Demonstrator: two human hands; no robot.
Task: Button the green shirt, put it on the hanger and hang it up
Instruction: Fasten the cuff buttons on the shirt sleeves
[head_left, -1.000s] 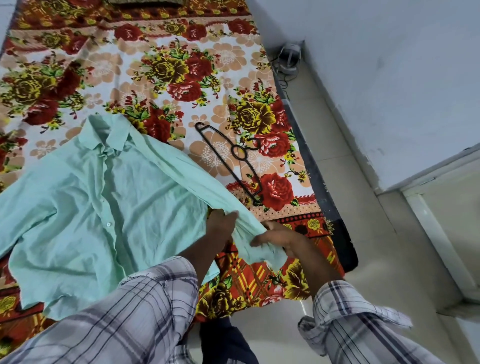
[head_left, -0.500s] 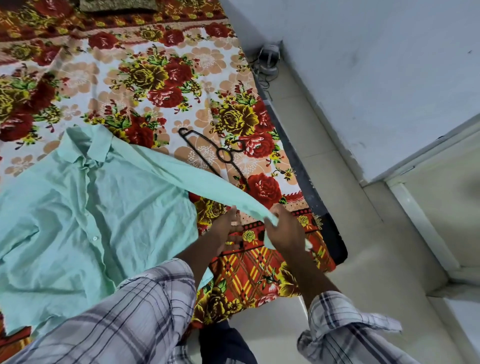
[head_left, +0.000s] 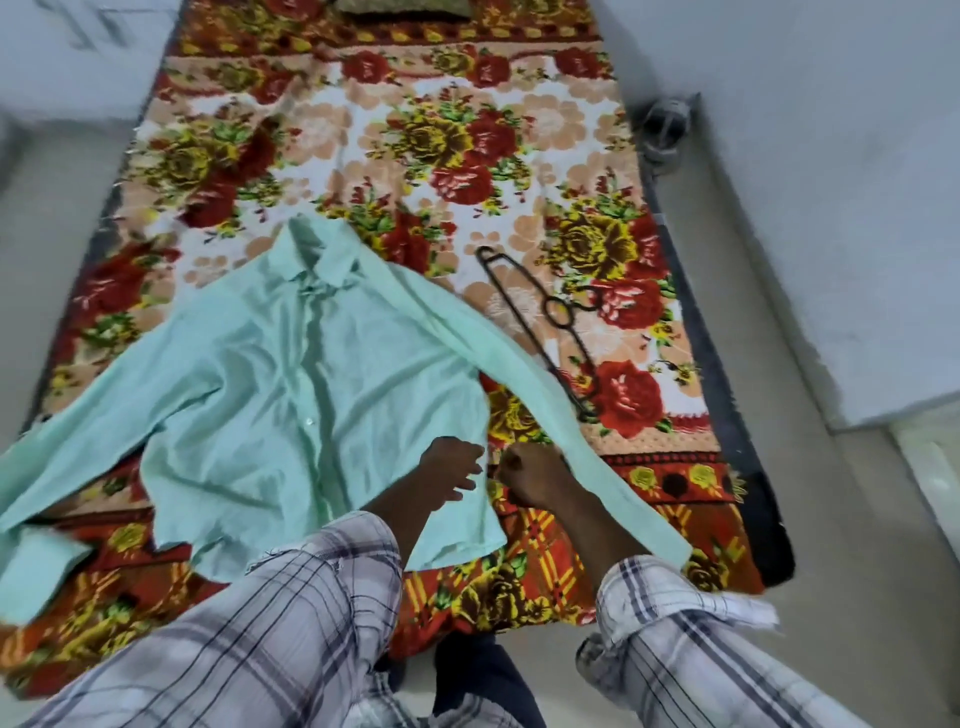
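The pale green shirt lies front up on the flowered blanket, collar far, placket closed down the middle, both sleeves spread out. Its right sleeve runs diagonally to the blanket's near right corner. My left hand rests with loosely straight fingers on the shirt's lower right edge. Just right of it, my right hand is curled into a fist against the sleeve's inner side; nothing shows inside its fingers. The black hanger lies flat on the blanket, right of the sleeve.
The blanket covers a low mattress with a dark edge on the right. A tiled floor strip and a white wall lie beyond it. A small device with cables sits in the far corner. A cushion lies at the blanket's head.
Both hands held the right sleeve up half a second ago; now the sleeve lies stretched flat, and my left hand has moved onto the shirt body. The view has swung left.
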